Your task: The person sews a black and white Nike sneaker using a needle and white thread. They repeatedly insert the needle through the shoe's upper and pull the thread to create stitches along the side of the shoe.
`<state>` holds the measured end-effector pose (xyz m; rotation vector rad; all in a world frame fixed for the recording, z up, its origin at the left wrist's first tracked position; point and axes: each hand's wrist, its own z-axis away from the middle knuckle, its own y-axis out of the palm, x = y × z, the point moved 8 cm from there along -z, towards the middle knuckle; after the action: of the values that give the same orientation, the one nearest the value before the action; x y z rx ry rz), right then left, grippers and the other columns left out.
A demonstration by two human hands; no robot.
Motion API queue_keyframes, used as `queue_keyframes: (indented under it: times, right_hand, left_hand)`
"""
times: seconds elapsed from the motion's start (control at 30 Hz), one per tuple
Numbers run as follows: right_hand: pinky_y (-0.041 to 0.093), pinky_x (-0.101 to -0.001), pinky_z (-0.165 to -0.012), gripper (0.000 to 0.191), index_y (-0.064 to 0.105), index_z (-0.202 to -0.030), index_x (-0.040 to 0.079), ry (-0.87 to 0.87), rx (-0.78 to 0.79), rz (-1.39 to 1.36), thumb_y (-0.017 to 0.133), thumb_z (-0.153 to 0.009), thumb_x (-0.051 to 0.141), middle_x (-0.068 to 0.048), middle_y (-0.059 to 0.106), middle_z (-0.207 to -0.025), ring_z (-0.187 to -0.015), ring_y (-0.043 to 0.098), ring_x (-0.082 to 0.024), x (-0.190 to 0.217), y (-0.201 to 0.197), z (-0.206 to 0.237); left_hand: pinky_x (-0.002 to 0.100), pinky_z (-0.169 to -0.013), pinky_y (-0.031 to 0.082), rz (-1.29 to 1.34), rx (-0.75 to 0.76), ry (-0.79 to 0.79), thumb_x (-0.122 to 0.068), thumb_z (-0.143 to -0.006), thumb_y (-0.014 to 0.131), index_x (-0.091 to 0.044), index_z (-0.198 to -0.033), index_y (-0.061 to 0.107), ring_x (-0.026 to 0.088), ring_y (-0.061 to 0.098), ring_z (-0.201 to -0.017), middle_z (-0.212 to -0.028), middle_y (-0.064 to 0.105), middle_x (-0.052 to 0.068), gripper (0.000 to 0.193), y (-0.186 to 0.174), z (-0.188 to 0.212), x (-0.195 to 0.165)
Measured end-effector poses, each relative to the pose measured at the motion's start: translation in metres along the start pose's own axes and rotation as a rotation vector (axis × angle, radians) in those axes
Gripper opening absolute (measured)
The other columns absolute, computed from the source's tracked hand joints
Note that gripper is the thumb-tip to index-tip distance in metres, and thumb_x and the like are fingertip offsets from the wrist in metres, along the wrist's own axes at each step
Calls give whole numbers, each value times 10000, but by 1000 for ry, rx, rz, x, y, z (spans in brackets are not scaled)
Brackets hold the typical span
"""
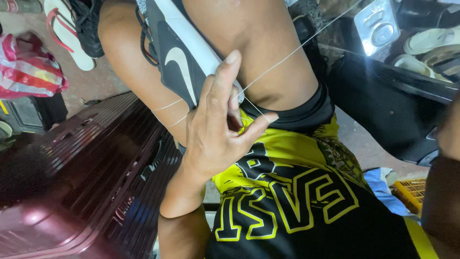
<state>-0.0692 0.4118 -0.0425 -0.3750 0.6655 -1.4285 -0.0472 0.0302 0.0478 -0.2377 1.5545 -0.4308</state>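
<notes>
Left hand (218, 127) sits centre frame, fingers curled, pinching a thin pale thread (282, 60) betw. thumb and fingertips, right against the edge of a black sneaker (179, 62) w/ white sole. Sneaker is wedged betw. the person's bare knees, sole side facing the hand. Thread runs taut from the pinch up and to the right, toward top of frame; shorter loops of it cross the leg just left of the hand.

Right hand: only a blurred bit of forearm (443, 192) at the far right edge; can't tell if it's open or closed, or what it holds.

Containers: a maroon ribbed hard-shell suitcase (81, 182) lies shut at lower left, just beside the leg. A yellow plastic crate (411, 191) peeks in at lower right, contents not visible. Red-and-white plastic bag (28, 67) at upper left, bunched, contents hidden.
</notes>
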Motion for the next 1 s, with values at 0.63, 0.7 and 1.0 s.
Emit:
queue_keyframes:
  times: [0.63, 0.7, 1.0]
  right_hand:
    - [514, -270, -679, 296, 552, -1320, 23, -1159, -253, -1242, 430, -1059, 88, -57, 615, -873, -727, 606, -119, 199, -73, 56]
    - [455, -228, -656, 356, 546, -1336, 19, -1159, -120, -1398, 434, -1021, 141, -20, 567, -805, -677, 533, -90, 195, -75, 51]
    - [353, -171, -519, 701, 493, -1360, -9, -1179, -334, -926, 921, -850, 210, 73, 476, -772, -592, 428, -15, 258, -55, 69]
  left_hand:
    - [323, -781, 550, -171, -386, 70, -57, -899, 680, -66, -1198, 532, 215, 630, -861, -1115, 596, 103, 334, -40, 27, 8]
    - [372, -862, 567, -240, -567, 99, -5, -883, 590, -69, -1040, 604, 271, 657, -941, -1083, 606, 123, 170, -62, 44, 15]
    - [416, -683, 416, -378, -305, 38, -54, -962, 693, -23, -810, 549, 341, 532, -743, -810, 553, 135, 212, -56, 59, 86]
